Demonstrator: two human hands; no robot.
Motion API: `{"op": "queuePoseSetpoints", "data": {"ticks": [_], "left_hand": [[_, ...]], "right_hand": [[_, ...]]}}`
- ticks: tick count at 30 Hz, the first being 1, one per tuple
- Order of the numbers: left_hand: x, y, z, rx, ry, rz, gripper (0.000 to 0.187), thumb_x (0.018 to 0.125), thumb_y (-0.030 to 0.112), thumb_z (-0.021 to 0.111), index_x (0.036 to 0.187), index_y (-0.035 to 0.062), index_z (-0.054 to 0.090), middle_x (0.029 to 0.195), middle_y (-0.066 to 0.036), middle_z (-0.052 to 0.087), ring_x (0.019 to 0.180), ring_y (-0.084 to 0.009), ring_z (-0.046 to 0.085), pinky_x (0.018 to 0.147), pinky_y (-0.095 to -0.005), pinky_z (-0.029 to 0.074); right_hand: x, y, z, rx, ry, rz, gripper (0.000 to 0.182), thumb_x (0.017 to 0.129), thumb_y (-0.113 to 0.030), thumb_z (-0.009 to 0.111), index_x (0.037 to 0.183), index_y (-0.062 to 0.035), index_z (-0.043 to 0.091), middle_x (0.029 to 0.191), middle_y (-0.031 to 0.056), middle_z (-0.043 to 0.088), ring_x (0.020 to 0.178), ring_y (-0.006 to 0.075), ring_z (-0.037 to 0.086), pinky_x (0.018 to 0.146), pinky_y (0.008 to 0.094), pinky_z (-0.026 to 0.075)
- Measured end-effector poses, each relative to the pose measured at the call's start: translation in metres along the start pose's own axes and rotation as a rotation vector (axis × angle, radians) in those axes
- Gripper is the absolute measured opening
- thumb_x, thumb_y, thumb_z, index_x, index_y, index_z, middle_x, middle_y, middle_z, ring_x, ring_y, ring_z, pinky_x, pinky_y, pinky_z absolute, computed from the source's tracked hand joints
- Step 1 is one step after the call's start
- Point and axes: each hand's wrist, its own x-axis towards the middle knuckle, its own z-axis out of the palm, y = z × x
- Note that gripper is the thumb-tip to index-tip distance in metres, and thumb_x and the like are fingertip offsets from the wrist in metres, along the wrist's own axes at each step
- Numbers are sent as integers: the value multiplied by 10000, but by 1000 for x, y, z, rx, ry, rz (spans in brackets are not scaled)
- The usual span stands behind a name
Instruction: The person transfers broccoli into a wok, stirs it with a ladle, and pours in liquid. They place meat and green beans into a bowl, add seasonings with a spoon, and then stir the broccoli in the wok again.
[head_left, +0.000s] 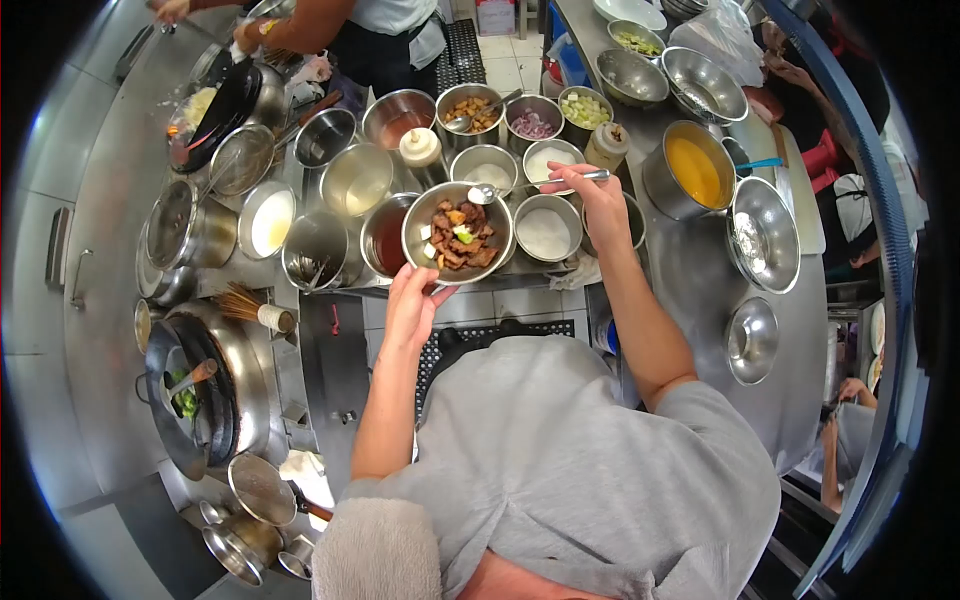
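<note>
My left hand (408, 308) grips the near rim of a steel bowl (412, 232) holding browned meat pieces (470, 250) with some pale and green bits. In my right hand (590, 200), closed around its handle, is a metal spoon (540, 184). The spoon's head, with something white in it, hangs over the bowl's upper right edge. Just below the spoon stands a container of white powder (545, 232), and another white-filled container (548, 162) sits beyond it. A pot of reddish-brown liquid (388, 240) is partly hidden behind the bowl.
Ahead are containers of chopped red onion (532, 124), green pieces (582, 108), and squeeze bottles (420, 148). A pot of orange liquid (690, 172) stands right. On the left, a wok (180, 400) holds a ladle and greens. Another person (330, 30) works at the upper left.
</note>
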Motion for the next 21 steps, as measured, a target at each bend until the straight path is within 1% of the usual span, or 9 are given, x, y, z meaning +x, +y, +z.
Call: {"op": "queuePoseSetpoints", "data": {"ticks": [3,4,7,8,11,12,15,18,21], "left_hand": [[8,-4,2,-12,-53,-18,198,857,34,488,1050,29,533,1000,-61,575,906,-151,564,889,-427,514],[9,-5,4,-12,-64,-24,247,844,24,488,1088,21,526,1043,-78,571,941,-173,565,901,-429,509],[6,-2,11,-2,-81,-26,301,831,10,484,1130,12,517,1088,-93,561,977,-197,563,901,-423,514],[3,-1,13,4,-84,-24,304,831,8,482,1132,12,516,1088,-92,558,978,-198,562,894,-419,519],[2,-8,6,0,-30,-38,324,831,1,475,1153,9,510,1098,-94,551,968,-201,562,873,-404,533],[-4,-6,12,11,-11,-25,263,840,24,478,1098,24,532,1046,-77,588,929,-179,584,862,-419,527],[-4,-14,-2,29,4,-26,264,845,37,489,1106,28,533,1057,-78,591,941,-186,589,860,-417,526],[-12,-10,2,41,17,-17,253,849,34,497,1097,26,546,1020,-70,604,921,-187,598,846,-414,535],[-14,-8,4,29,17,-7,269,836,14,496,1102,20,538,1032,-76,599,928,-195,602,828,-407,550]], "right_hand": [[-24,-18,13,52,-91,-26,226,901,-113,528,944,65,659,900,164,691,1176,267,526,1001,414,370],[-32,-27,16,-88,-178,-95,194,898,-94,539,934,35,679,979,161,682,1179,256,523,1021,427,350],[-43,-63,15,-835,-200,-667,147,874,-74,572,921,11,682,996,165,665,1064,252,605,896,391,467],[-42,-63,10,-790,-94,-705,136,866,-75,579,906,-2,686,977,157,666,1008,263,627,803,354,505],[-26,-33,-18,-603,160,-372,140,870,-79,576,908,6,681,975,157,666,964,270,638,773,343,502],[-17,-9,-32,-453,253,-235,156,873,-104,573,902,8,678,926,163,673,881,258,656,742,327,499],[5,43,-51,-514,345,-89,198,865,-147,570,893,23,670,852,182,668,810,283,660,722,345,498],[18,71,-50,-599,376,-180,236,852,-179,569,895,35,660,822,208,656,786,318,647,714,367,491],[23,84,-45,-629,403,-218,260,884,-177,565,918,68,645,790,157,688,737,207,668,676,302,494]]}}
